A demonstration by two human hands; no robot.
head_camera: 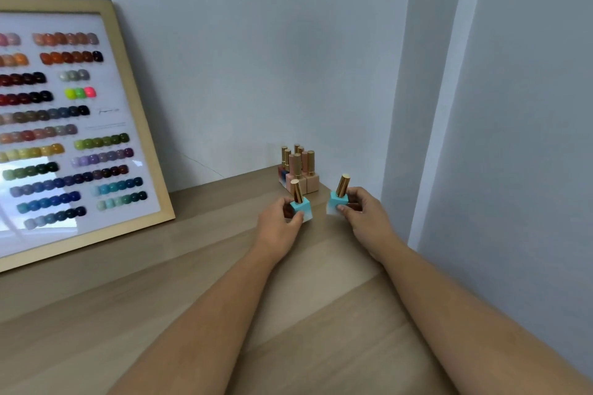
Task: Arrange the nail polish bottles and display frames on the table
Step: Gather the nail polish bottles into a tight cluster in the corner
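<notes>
teal bottles: left hand [282,221] grips one [302,208]; right hand [362,215] grips other [337,200]

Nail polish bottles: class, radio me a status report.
Left hand and right hand each grip a turquoise gold-capped bottle. Pink bottle cluster behind. Path clear.

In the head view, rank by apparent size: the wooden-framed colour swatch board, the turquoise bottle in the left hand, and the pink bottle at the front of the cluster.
1. Wooden-framed colour swatch board, by far the largest.
2 and 3. Turquoise gold-capped bottle in the left hand and pink gold-capped bottle: they look alike, so no ranking.
</notes>
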